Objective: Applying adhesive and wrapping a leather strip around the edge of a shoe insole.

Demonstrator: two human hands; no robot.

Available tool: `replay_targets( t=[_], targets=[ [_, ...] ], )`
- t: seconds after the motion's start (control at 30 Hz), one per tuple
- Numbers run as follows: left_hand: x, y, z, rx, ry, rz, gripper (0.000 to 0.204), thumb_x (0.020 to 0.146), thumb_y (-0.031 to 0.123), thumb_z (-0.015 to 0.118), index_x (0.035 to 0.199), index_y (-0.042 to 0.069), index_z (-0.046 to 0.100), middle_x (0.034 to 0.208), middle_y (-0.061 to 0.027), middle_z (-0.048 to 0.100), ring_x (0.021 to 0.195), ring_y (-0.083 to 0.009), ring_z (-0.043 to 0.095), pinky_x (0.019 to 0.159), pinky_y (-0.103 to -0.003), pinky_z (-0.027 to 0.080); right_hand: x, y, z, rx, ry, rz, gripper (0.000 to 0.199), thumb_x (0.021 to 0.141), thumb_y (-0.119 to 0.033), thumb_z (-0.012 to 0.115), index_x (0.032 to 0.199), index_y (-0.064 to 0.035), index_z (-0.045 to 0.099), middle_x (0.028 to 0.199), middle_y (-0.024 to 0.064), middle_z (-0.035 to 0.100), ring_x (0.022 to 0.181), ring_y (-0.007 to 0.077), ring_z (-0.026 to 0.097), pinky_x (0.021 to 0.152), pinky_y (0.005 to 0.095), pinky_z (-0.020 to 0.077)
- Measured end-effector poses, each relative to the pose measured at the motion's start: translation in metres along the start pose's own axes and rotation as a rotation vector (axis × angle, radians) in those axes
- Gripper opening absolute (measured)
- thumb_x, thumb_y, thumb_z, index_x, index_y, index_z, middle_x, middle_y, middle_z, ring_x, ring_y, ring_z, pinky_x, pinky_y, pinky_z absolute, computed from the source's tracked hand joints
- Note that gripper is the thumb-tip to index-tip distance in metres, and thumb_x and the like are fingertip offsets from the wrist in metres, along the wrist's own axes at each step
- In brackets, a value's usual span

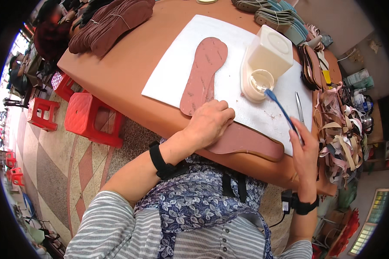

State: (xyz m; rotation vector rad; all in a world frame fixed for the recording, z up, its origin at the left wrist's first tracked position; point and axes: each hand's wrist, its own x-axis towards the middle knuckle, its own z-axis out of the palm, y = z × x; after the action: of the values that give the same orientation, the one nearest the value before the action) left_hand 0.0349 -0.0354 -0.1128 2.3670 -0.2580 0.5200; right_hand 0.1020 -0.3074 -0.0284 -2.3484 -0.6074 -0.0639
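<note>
A flat reddish-brown shoe insole [246,144] is pinned under the left hand [209,123] at the near edge of the orange-brown desk [129,64], partly on the white foam work mat [181,64]. The left grip is pressed palm-down with fingers curled over the insole's left end. A blue-handled brush [278,105] is pinched in the fingers of the right hand [304,157], its bristle end dipped into the round cup of a cream plastic glue dispenser [263,64].

As a judgement, the work appears to be at an early stage for this piece: the brush is at the glue cup, and no wet coat can be made out on the held insole. A second reddish-brown insole [203,73] lies on the mat beyond the left hand; whether it has been coated cannot be told. Stacks of brown insoles [112,23] are seen at the far left of the desk, and a pile of pale straps [339,134] at the right.

The held insole's long axis runs roughly left to right along the desk's near edge, its rounded free end pointing right towards the right hand. The second insole's long axis runs away from the person, tilted slightly right.
</note>
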Motion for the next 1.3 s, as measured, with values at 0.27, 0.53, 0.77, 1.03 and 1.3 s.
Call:
replay_targets(
  t=[0.27, 0.53, 0.77, 1.03, 1.3],
  targets=[
    [0.003, 0.001, 0.001, 0.036, -0.017, -0.008, 0.007, 0.088, 0.011, 0.066, 0.090, 0.005, 0.062, 0.089, -0.0105, 0.058, 0.088, -0.0316, 0.058, 0.077, -0.042, 0.049, -0.063, 0.003, 0.020, 0.198, -0.061, 0.025, 0.027, 0.095, -0.006, 0.064, 0.121, 0.0001, 0.068, 0.094, 0.0115, 0.070, 0.084, 0.0158, 0.064, 0.077, 0.0272, 0.0491],
    [0.008, 0.004, -0.003, 0.044, -0.055, -0.054, 0.008, 0.089, 0.011, 0.066, 0.090, 0.004, 0.062, 0.089, -0.0118, 0.058, 0.090, -0.0329, 0.057, 0.079, -0.042, 0.048, -0.063, -0.004, 0.040, 0.137, -0.060, -0.027, 0.027, 0.093, -0.004, 0.064, 0.120, -0.0022, 0.069, 0.082, 0.0113, 0.064, 0.070, 0.0189, 0.059, 0.065, 0.0301, 0.0462],
    [0.010, 0.004, -0.006, 0.006, -0.085, -0.078, 0.010, 0.089, 0.012, 0.065, 0.089, 0.003, 0.062, 0.089, -0.0126, 0.059, 0.091, -0.0334, 0.058, 0.079, -0.043, 0.048, -0.058, -0.010, 0.046, 0.058, -0.053, -0.032, 0.028, 0.094, -0.005, 0.065, 0.121, -0.0058, 0.069, 0.074, 0.0106, 0.055, 0.064, 0.0204, 0.053, 0.060, 0.0321, 0.0424],
    [0.010, 0.005, -0.006, 0.007, -0.079, -0.087, 0.010, 0.089, 0.011, 0.064, 0.088, 0.002, 0.062, 0.088, -0.0130, 0.059, 0.091, -0.0332, 0.058, 0.079, -0.043, 0.048, -0.059, -0.007, 0.045, 0.064, -0.037, -0.004, 0.028, 0.094, -0.005, 0.064, 0.122, -0.0057, 0.069, 0.074, 0.0107, 0.055, 0.065, 0.0205, 0.053, 0.062, 0.0324, 0.0433],
    [0.010, 0.007, -0.006, 0.010, -0.080, -0.096, 0.009, 0.089, 0.011, 0.063, 0.088, 0.001, 0.062, 0.088, -0.0138, 0.059, 0.091, -0.0340, 0.058, 0.079, -0.043, 0.048, -0.064, -0.003, 0.040, 0.113, -0.014, 0.035, 0.026, 0.094, -0.006, 0.064, 0.120, -0.0030, 0.070, 0.082, 0.0112, 0.064, 0.072, 0.0198, 0.059, 0.067, 0.0300, 0.0463]
  ],
)
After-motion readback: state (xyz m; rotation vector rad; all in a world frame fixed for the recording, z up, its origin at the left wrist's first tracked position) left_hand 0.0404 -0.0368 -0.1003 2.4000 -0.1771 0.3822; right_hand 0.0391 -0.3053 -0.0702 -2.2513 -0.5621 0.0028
